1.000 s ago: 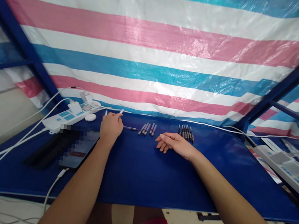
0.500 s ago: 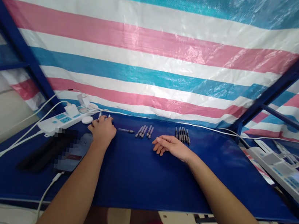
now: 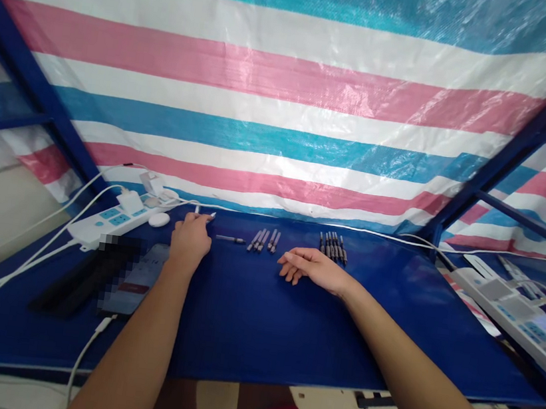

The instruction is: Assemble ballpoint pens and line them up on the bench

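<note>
My left hand [image 3: 190, 240] is at the back left of the blue table, its fingers closed and pointing away from me. A pale pen end [image 3: 212, 215] sticks out past the fingertips, with a second pale tip beside it; the rest is hidden by the hand. To its right a single clear pen [image 3: 231, 239] lies sideways. Several clear pens [image 3: 262, 240] stand in a slanted row beyond that. My right hand [image 3: 308, 265] rests on the table with loosely curled, parted fingers and holds nothing. Several dark-gripped pens [image 3: 332, 247] lie side by side just behind it.
A white power strip [image 3: 110, 218] with plugs and cables lies at the left, near a round white disc [image 3: 159, 219]. A phone [image 3: 135, 280] on a charging cable is beside my left forearm. Another power strip [image 3: 519, 321] sits at the right edge. Striped sheeting [image 3: 281, 138] hangs behind.
My left hand has shifted slightly, and the pale tips at its fingers have moved to the right. My right hand and the rows of pens have stayed in place.
</note>
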